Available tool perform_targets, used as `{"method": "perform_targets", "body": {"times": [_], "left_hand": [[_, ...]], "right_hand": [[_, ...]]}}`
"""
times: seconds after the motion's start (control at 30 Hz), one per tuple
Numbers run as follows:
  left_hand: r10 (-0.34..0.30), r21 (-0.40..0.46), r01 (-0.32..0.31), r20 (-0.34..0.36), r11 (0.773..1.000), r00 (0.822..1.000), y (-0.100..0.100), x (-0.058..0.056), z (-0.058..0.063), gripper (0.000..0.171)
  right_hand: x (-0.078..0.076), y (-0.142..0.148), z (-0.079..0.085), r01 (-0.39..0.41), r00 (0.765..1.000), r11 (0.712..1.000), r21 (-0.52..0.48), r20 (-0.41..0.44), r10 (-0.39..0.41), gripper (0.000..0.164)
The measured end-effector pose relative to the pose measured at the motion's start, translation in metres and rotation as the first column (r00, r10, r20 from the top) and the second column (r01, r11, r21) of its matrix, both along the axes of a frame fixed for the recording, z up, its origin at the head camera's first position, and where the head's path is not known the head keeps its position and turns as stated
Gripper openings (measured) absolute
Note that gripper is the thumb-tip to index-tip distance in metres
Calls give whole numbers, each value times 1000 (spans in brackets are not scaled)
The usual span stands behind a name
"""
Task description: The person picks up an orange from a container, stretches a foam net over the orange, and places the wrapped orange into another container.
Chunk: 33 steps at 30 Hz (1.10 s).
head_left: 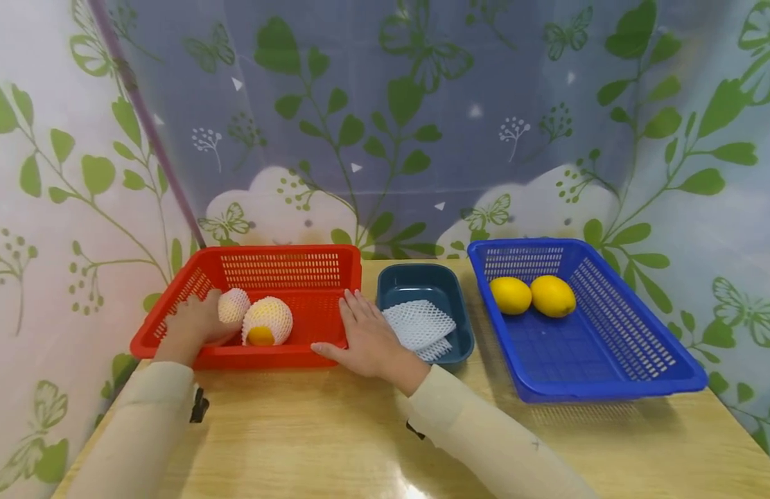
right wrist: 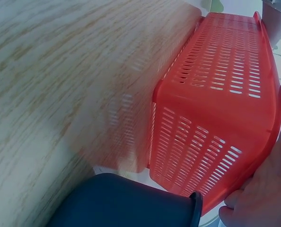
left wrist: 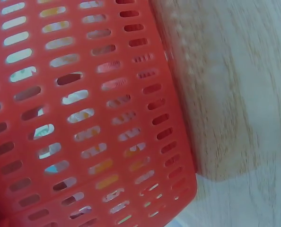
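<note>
My left hand [head_left: 194,320] reaches over the front left part of the red basket [head_left: 312,308], its thumb beside a fruit in a pale foam net [head_left: 233,305]. Whether it touches that fruit cannot be made out. A larger netted fruit [head_left: 268,321], with bare orange skin showing at the bottom, lies to its right. My right hand [head_left: 371,338] rests on the basket's front right corner, fingers extended along the right rim. In the left wrist view, the slotted basket wall [left wrist: 95,137] hides the left hand. Part of the right hand [right wrist: 266,194] shows along the rim in the right wrist view.
A dark teal tray [head_left: 464,339] with empty white foam nets [head_left: 418,327] stands just right of the red basket. Farther right, a blue basket [head_left: 584,360] holds two lemons [head_left: 552,296]. Patterned curtains [head_left: 360,138] enclose the wooden table [head_left: 297,430].
</note>
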State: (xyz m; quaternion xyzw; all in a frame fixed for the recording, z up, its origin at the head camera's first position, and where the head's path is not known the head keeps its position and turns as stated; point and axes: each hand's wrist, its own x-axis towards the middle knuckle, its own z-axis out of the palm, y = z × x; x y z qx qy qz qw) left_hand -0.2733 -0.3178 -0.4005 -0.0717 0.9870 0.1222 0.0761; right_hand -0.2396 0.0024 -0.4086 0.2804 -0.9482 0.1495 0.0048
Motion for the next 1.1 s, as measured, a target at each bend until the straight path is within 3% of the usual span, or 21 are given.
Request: {"method": "perform_targets", "body": {"times": [0.1,0.33,0.5,0.77,0.87,1.1], "left_hand": [[1,11,-1,7,1000,1000,-1,3,-4,96],[13,30,-14,29,999,999,4,1,7,92],[32,44,-28,-72,999,997,16,3,20,82],[-29,44,36,-154,998,988,45,10,44,77],[-69,44,79,-198,996,978,60,14,49,72],[-170,63,199,-316,978,933,107,25,63,65]], "right_hand": [[1,-1,-3,4,1000,1000,1,-3,-4,97],[0,-2,-1,6,1000,1000,4,-11,-6,97],[-1,0,0,-8,1000,999,42,-12,9,96],[-1,10,12,-43,999,998,42,25,42,89],[2,17,20,-51,998,998,49,40,49,86],[9,50,52,-70,997,994,83,27,68,82]]}}
